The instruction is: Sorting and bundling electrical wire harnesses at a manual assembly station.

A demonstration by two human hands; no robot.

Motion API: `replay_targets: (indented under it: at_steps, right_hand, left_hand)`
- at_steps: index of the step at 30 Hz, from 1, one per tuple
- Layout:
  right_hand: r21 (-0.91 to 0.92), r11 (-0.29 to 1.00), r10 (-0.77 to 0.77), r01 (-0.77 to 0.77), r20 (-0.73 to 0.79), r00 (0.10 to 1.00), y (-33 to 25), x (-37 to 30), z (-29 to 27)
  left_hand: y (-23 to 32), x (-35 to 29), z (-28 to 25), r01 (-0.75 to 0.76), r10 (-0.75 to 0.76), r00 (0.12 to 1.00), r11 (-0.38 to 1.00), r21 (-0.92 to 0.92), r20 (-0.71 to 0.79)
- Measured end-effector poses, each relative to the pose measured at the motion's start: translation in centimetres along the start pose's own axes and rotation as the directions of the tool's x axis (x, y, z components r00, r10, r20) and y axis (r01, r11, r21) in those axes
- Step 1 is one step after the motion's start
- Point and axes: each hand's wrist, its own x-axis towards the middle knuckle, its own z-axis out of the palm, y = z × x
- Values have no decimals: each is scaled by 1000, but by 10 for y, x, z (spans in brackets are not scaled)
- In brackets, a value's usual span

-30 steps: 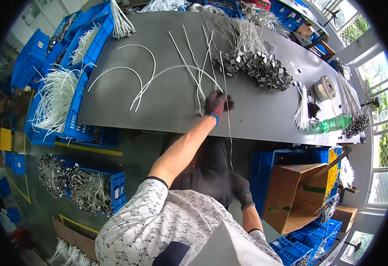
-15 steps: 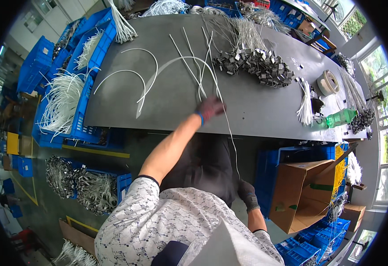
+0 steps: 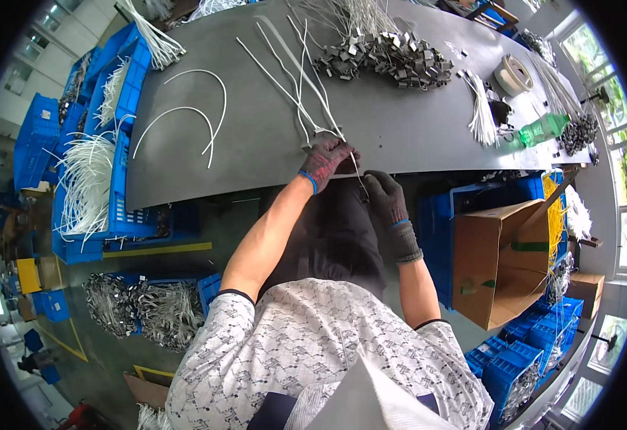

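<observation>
Several white cords (image 3: 275, 80) fan out across the grey metal table, and their near ends meet at my left hand (image 3: 325, 161). That hand wears a dark reddish knit glove and is closed on the cords near the table's front edge. My right hand (image 3: 387, 198), in a dark grey glove, is just to its right, beyond the edge and above my lap. Its fingers pinch the end of a thin white cord (image 3: 357, 168) running from the left hand; a small dark piece shows at the fingertips. Two curved white cords (image 3: 224, 100) lie apart on the left.
A heap of dark metal clips on strands (image 3: 385, 61) lies at the table's back. A white cord bundle (image 3: 480, 115), a tape roll (image 3: 514, 75) and a green bottle (image 3: 544, 131) stand right. Blue crates (image 3: 118, 183) flank the left; an open cardboard box (image 3: 478, 261) stands right.
My right hand has come up and forward from beside my body to the table edge, close to the left hand. The left hand has closed on the cords. The view has shifted slightly.
</observation>
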Motion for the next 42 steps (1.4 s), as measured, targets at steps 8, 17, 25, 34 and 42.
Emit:
replay_targets:
  at_steps: [8, 17, 25, 34, 42]
  right_hand:
    - [-504, 498, -766, 706, 126, 630, 25, 16, 11]
    - [-582, 620, -632, 526, 26, 775, 21, 57, 22]
    - [259, 957, 184, -129, -204, 961, -15, 142, 37]
    - [-682, 729, -395, 59, -348, 850, -28, 320, 42]
    - [-684, 704, -477, 192, -254, 841, 3, 379, 17]
  left_hand:
    - [23, -19, 7, -108, 122, 990, 980, 168, -72]
    - [22, -8, 4, -211, 254, 967, 764, 610, 16]
    - [75, 38, -71, 37, 119, 983, 614, 789, -139]
    - [53, -59, -232, 730, 522, 466, 231, 644, -715]
    - [35, -69, -301, 810, 366, 504, 115, 576, -782]
